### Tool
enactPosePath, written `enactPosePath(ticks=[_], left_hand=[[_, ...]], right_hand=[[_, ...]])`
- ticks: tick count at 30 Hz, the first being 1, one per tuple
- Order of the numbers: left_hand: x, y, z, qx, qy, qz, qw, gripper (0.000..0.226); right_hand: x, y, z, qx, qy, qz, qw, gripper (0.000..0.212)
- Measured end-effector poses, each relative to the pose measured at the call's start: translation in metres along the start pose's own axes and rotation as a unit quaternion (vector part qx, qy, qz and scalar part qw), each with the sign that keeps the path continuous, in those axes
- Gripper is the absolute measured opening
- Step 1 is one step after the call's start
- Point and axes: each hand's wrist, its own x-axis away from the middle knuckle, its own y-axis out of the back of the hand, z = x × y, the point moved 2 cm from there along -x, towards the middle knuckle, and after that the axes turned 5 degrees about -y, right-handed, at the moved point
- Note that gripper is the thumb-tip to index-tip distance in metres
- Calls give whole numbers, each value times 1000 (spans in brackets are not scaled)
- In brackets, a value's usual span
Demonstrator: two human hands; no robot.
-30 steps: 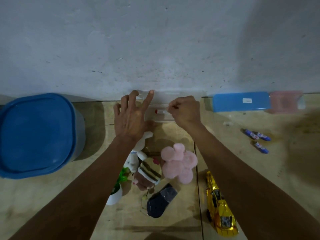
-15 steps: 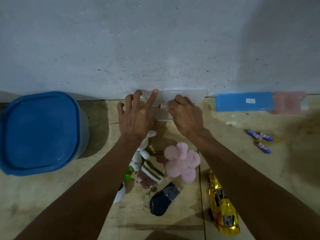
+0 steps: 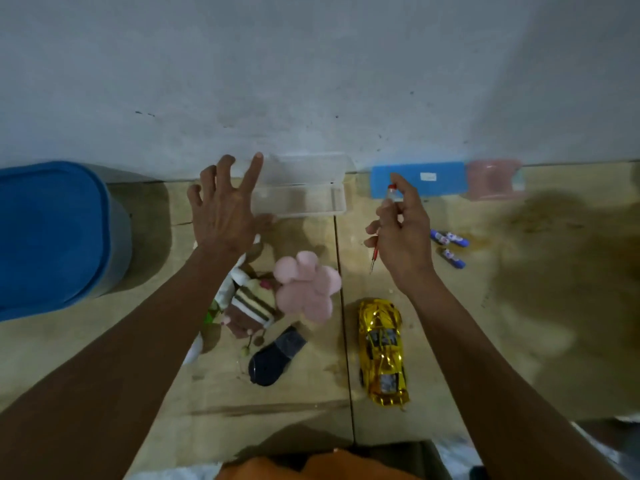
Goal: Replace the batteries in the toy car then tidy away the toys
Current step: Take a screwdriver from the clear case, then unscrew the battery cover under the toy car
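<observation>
Car (image 3: 382, 351), the gold one, is lying on the floor (image 3: 450, 341) on its wheels, nose toward the wall (image 3: 311, 64), just right of the tile seam and well short of either hand. It is looking like thin shiny plastic, so I am guessing it is light, stiff and a bit slick, with small parts that could snap; taking it across the body at the sides and turning it belly-up seems the safest hold, since the battery hatch is probably underneath, though I cannot see that side.

Right hand (image 3: 403, 233) is hovering above the floor, its fingers curled round a small screwdriver (image 3: 381, 233), red-capped end up by the thumb and the thin tip pointing down. Left hand (image 3: 225, 213) is spread wide, fingers straight, gripping nothing, its forefinger reaching over the left end of the clear case (image 3: 301, 192), which is sitting open against the wall.

Three batteries (image 3: 450, 245) are lying loose on the floor just right of the right hand. Between the arms a pink plush (image 3: 306, 285), a striped plush (image 3: 252, 306) and a dark toy (image 3: 277, 355) are huddling together. A blue tub (image 3: 52, 237) is standing at far left, and a blue box (image 3: 417, 178) is resting along the wall.
</observation>
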Motion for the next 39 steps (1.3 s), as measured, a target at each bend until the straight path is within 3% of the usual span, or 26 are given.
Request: enactPosePath(ticks=[9,14,20,26,31,33,35,37,39], left_hand=[[98,10,-145,117,-30,-101,988,66],[180,-22,-229,138,-31,13,990,63],[222,-61,-270,85,62,178,978,69],[222,-64,-280,64,89,187,976,73],[214,-54,-273,177,125,154,964,72],[211,-44,-273,284,125,71,948,64],[208,-29,-275,393,139,1,909,55],[203,-14,-280,462,166,3,871,57],[196,2,-287,516,182,30,837,73]], right_hand=[[39,96,-42,-62,-57,-30,996,27],[59,143,-62,-32,-70,-31,997,25],[77,178,-79,-12,-71,-11,997,26],[85,200,-86,-3,-63,-5,998,27],[82,212,-76,-14,-57,1,998,26],[79,214,-68,-24,-50,3,998,26],[75,216,-56,-36,-42,4,998,25],[74,217,-42,-49,-29,6,998,24],[74,218,-26,-53,-11,12,998,27]])
